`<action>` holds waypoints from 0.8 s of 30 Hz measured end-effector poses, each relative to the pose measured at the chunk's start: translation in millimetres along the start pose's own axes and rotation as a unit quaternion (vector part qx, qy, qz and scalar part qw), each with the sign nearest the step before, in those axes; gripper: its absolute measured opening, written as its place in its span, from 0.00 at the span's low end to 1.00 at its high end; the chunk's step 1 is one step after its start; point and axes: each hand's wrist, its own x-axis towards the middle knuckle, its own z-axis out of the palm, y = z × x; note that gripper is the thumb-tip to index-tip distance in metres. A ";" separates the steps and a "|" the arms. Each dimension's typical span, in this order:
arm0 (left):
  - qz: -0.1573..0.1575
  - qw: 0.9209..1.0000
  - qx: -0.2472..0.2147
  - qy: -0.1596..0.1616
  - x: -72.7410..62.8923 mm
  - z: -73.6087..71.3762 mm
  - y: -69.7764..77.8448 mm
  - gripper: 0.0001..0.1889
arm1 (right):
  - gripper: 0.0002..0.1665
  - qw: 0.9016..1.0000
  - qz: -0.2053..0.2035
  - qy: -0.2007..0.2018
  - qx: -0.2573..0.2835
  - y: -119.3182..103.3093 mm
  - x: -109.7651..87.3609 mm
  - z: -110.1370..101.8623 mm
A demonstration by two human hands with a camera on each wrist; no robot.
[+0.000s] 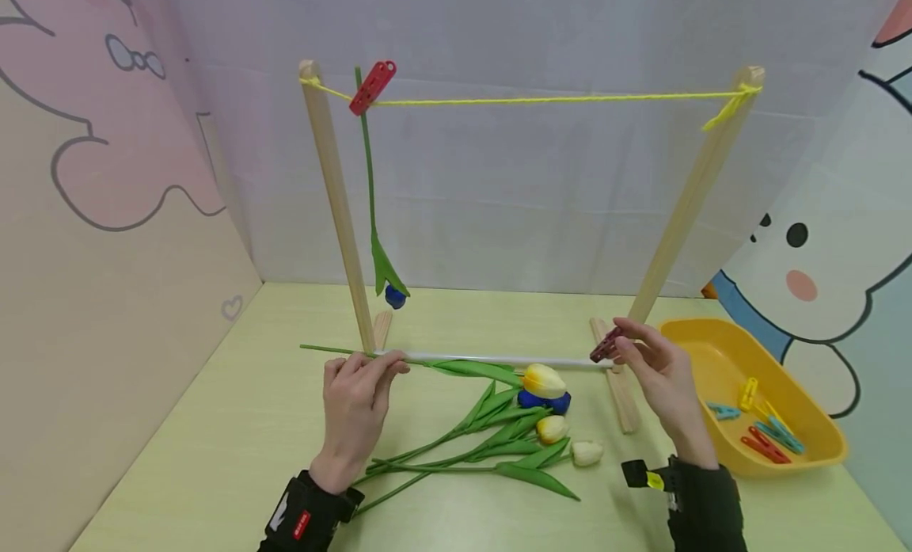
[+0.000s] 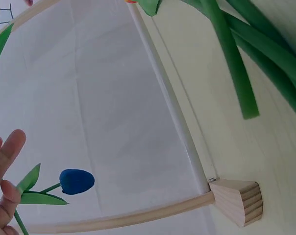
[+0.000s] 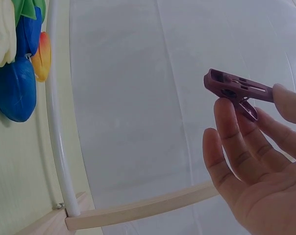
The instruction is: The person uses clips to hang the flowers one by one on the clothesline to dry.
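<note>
My left hand (image 1: 359, 405) pinches the green stem of a yellow-and-white tulip (image 1: 544, 380), which lies nearly level above the other flowers with its bloom to the right. Between the thumb and fingers of my right hand (image 1: 659, 378) is a dark red clothespin (image 3: 241, 90), near the right post. Below the held stem, several more tulips (image 1: 513, 433) with white, yellow and blue blooms lie on the table. A blue tulip (image 1: 395, 297) hangs bloom-down from the yellow string (image 1: 556, 100), clipped at its stem by a red clothespin (image 1: 373, 87).
Two wooden posts, the left post (image 1: 335, 196) and the right post (image 1: 687, 211), carry the string; a white rod (image 1: 492, 360) joins them low down. At the right stands a yellow basin (image 1: 819, 449) with several coloured clothespins (image 1: 765, 445) inside. A pale sheet (image 1: 534, 203) hangs behind.
</note>
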 end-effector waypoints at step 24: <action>-0.124 0.941 -0.300 0.097 15.6 -18.3 10.0 0.14 | 0.18 1.000 0.000 0.015 -0.012 -0.4 -1.8 3.1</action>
